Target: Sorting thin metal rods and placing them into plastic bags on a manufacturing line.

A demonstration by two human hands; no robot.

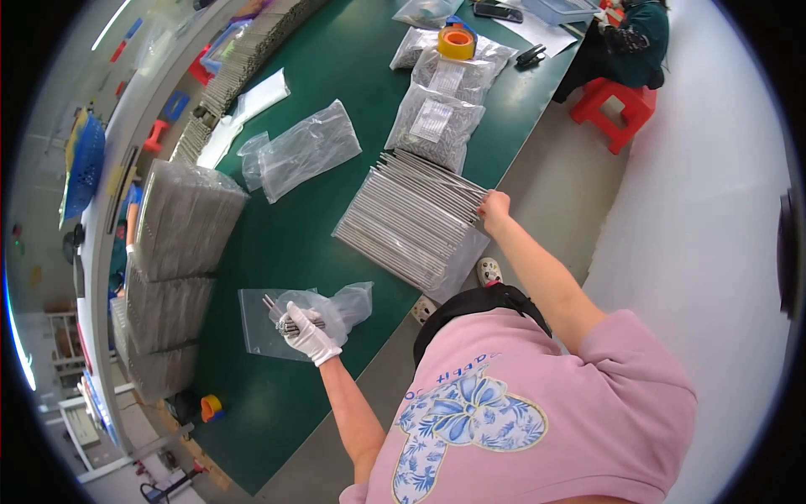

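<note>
My left hand (312, 339), in a white glove, is closed around a small bundle of thin metal rods (288, 326). Beneath that hand a clear plastic bag (257, 331) lies flat on the green table (277, 244), its crumpled part reaching to the right. Bare and pinched closed, my right hand (495, 208) grips the ends of some loose metal rods (437, 182). These lie slightly fanned along the far side of a broad layer of parallel rods (395, 223), which rests on clear plastic. How many rods each hand holds I cannot tell.
Filled clear bags (435, 126) lie beyond the rods, with an orange tape roll (456, 42) on them. An empty-looking bag (311, 151) lies mid-table. Tall wrapped stacks (185, 218) line the left edge. A person (634, 42) sits on a red stool (617, 105) at far right.
</note>
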